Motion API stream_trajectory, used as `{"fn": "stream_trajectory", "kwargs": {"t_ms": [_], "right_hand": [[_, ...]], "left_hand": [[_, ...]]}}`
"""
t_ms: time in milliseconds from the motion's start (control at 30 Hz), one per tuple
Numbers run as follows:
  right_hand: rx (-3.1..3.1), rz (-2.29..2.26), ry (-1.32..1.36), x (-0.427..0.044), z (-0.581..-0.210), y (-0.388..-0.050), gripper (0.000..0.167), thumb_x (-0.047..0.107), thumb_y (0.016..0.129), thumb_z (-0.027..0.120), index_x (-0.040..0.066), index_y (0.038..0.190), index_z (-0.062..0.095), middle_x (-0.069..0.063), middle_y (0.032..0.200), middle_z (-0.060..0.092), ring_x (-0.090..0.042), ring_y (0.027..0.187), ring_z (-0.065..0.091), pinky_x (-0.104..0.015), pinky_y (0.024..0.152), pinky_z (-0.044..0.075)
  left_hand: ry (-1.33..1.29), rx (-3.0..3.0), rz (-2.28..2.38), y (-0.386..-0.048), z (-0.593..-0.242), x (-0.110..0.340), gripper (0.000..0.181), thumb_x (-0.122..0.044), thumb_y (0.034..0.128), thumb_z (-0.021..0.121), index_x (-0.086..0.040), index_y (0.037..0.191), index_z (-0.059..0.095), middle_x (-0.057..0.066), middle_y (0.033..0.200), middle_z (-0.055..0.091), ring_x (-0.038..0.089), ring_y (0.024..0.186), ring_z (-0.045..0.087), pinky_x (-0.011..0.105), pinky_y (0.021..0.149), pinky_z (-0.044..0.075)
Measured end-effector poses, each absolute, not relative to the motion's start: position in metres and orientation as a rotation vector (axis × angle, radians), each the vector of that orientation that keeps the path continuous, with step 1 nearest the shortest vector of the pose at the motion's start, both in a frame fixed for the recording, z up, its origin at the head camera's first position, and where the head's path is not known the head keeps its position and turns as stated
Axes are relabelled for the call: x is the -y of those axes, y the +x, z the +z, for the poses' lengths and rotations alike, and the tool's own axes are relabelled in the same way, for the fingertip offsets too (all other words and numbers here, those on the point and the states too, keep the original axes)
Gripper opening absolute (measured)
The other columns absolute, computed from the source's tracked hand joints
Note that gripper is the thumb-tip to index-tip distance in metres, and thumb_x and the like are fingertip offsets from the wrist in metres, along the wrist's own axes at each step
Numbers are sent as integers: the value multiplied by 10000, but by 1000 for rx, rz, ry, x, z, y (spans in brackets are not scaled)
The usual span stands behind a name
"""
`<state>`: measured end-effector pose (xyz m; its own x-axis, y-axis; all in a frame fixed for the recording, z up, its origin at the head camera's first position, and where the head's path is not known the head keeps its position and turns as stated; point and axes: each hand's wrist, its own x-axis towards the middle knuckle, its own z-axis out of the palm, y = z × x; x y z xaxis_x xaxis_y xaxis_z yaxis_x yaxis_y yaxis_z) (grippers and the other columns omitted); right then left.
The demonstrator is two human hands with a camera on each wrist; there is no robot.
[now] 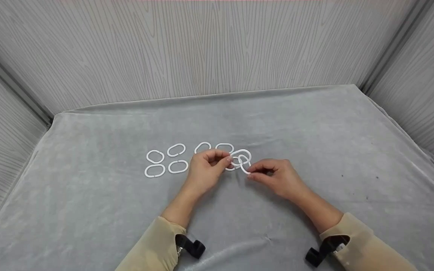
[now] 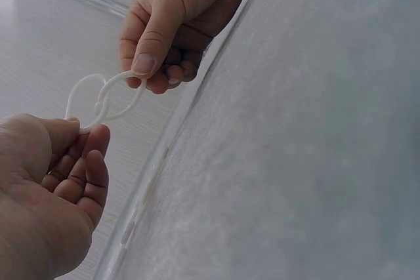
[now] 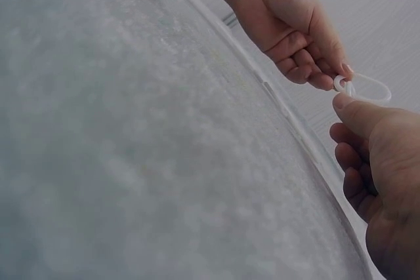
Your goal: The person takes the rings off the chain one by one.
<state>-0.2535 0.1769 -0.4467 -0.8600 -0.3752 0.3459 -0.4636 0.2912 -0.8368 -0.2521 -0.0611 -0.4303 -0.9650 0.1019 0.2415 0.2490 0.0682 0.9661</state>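
In the head view my left hand (image 1: 206, 171) pinches a white oval link (image 1: 242, 150) between thumb and fingers. My right hand (image 1: 279, 177) pinches a second white link (image 1: 242, 168), which crosses through the first. The left wrist view has the two loops overlapping, one link (image 2: 68, 100) at the left fingertips and the other link (image 2: 136, 101) under the right thumb. Both hands are held above the cloth, close together. Seen from the right wrist, the links overlap mostly edge-on, and whether they are fully joined I cannot tell.
Several more white oval links lie in two rows on the grey cloth (image 1: 89, 210), such as one link (image 1: 147, 156) at the left end and another link (image 1: 224, 144) behind the left hand. My left hand partly covers the rows. Wood-patterned panels (image 1: 202, 49) stand behind the table.
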Motion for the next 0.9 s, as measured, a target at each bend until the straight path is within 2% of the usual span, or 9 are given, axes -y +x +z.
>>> {"fn": "stream_trajectory", "kwargs": {"t_ms": [267, 567, 900], "right_hand": [[2466, 1624, 777, -177, -445, -253, 101, 116, 878, 882, 125, 969, 839, 49, 916, 782, -80, 820, 682, -193, 720, 544], [2467, 1623, 773, -177, -445, -253, 93, 115, 884, 878, 129, 967, 840, 55, 910, 780, -83, 816, 678, -193, 716, 538], [2470, 1627, 759, -177, -447, -254, 96, 110, 880, 881, 121, 967, 841, 33, 912, 784, -83, 821, 683, -188, 719, 542]], "left_hand": [[-359, 2215, -2025, -253, -431, 61, 89, -29, 958, 766, 58, 975, 764, 165, 832, 758, 368, 799, 754, 200, 658, 531], [-342, 2212, -2034, -252, -429, 61, 68, -2, 951, 764, 64, 967, 765, 171, 830, 759, 218, 752, 752, 201, 661, 540], [-339, 2193, -2036, -252, -430, 61, 62, 5, 964, 745, 64, 966, 762, 169, 824, 760, 321, 781, 758, 203, 657, 532]]}}
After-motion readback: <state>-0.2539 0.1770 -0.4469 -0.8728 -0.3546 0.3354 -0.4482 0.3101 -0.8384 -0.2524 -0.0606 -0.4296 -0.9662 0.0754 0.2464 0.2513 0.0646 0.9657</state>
